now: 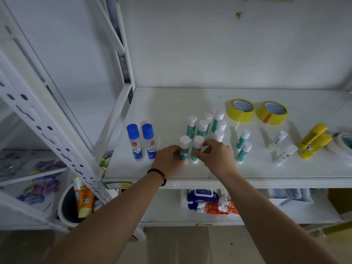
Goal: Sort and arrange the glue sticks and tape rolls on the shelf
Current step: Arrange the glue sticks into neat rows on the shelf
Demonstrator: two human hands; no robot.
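glue sticks (206,126), teal with white caps, stand upright in a cluster on the white shelf (171,103), which is the largest thing here and carries everything named below. taking that cluster as the landmark: behind it and to its right lie two yellow tape rolls (241,109) flat and side by side, apart from it. further right of the cluster, near the shelf's right end, lie two yellow glue sticks (314,141) touching each other, with a white tape roll (342,143) just beyond them, partly cut off by the frame. to the left of the cluster stand two liquid glue bottles (142,141) with blue caps, close together. between the cluster and the yellow sticks stand two more teal sticks (242,145) and two white sticks (280,147).

at the cluster's front edge, the left hand (167,159) grips one teal stick (184,147), fingers curled round its lower body. just beside it, the right hand (215,155) pinches the neighbouring teal stick (197,148) between thumb and fingers. both sticks are upright on the shelf, close together.
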